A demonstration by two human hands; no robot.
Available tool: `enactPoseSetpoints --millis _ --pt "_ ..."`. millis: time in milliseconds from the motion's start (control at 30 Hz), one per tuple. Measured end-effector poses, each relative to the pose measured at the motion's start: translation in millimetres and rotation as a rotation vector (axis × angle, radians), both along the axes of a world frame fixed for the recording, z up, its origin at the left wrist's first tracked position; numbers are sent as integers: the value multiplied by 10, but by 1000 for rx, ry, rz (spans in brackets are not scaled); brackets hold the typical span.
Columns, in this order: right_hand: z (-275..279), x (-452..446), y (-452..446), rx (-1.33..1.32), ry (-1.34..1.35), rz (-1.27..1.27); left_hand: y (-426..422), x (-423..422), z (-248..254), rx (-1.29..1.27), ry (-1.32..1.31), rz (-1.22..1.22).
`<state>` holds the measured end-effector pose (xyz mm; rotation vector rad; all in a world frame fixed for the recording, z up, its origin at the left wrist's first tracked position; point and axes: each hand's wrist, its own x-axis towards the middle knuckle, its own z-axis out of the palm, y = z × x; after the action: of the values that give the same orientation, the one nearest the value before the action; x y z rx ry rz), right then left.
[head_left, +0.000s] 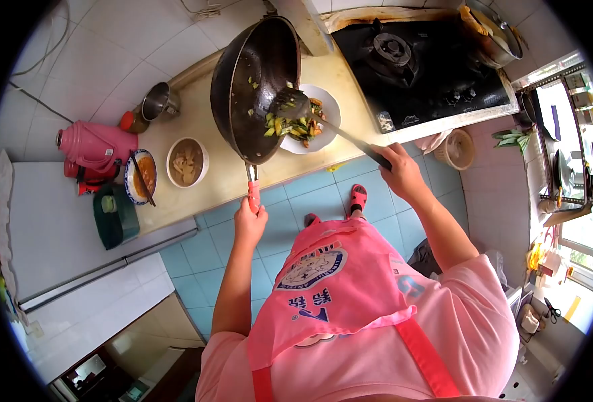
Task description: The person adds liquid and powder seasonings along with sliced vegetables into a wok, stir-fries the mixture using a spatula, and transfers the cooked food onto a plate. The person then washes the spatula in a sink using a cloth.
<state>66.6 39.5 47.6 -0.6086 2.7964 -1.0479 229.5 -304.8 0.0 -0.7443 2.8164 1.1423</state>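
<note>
My left hand (pixel 249 220) is closed around the red handle of a dark wok (pixel 243 94), which is tilted on its side over the counter. In my right hand (pixel 401 173) is the handle of a spatula (pixel 350 139), its dark head at the wok's right edge. Below the spatula head, green and brown cooked food (pixel 298 129) lies on a white plate (pixel 326 100), part of it hidden by the wok and spatula. A few green pieces cling to the inside of the wok.
A black gas stove (pixel 444 80) with a pot (pixel 501 50) stands right. Left on the counter (pixel 209 191) are a white bowl (pixel 187 163), a patterned bowl (pixel 135 191) with a utensil, a metal cup (pixel 159 104), a pink thermos (pixel 98 144) and a green container (pixel 112 214).
</note>
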Motion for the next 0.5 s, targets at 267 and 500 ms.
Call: enactPoseSetpoints --millis 267,500 --pt "148 44 251 -47 -71 21 -17 -68 8 -31 -4 14" --pt "-196 -225 -133 -395 -196 47 4 -54 -49 -10 70 -8"
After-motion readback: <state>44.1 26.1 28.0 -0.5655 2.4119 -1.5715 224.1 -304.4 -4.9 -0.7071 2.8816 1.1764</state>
